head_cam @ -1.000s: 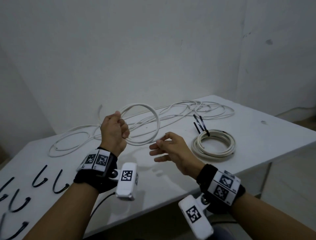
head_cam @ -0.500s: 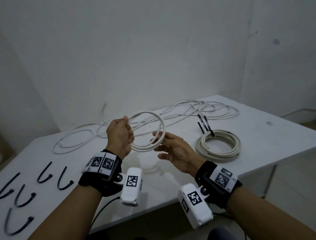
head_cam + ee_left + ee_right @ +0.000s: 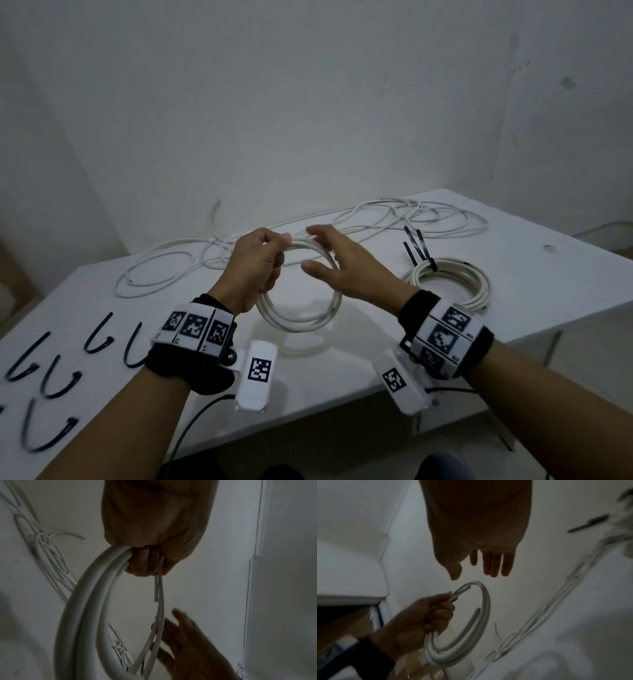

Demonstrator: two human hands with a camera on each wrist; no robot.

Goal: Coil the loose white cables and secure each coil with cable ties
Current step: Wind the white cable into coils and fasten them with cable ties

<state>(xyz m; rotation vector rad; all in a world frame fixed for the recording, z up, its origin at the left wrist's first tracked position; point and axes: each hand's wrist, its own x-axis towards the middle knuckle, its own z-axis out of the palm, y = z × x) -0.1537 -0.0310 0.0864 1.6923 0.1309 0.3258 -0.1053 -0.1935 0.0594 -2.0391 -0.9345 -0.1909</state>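
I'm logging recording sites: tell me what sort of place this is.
Probably a bare workroom or test room, not a home. A plain white table sits in a corner of unpainted-looking white walls, holding only loose cables and black cable ties.

White surface (image 3: 394, 342), glossy, set into a corner of white walls, spanning lower left to right edge of the head view. Loose white cables (image 3: 376, 219) sprawled along the far edge, upper centre to upper right, with open loops trailing to centre left (image 3: 154, 270). Finished white coil (image 3: 452, 284) lying flat at centre right, bound by black cable ties (image 3: 419, 250) whose tails stick up toward the wall. Spare black cable ties (image 3: 48, 377), bent into hooks, scattered apart in the lower left. Small dark mark (image 3: 548, 248) on the bare top at right.
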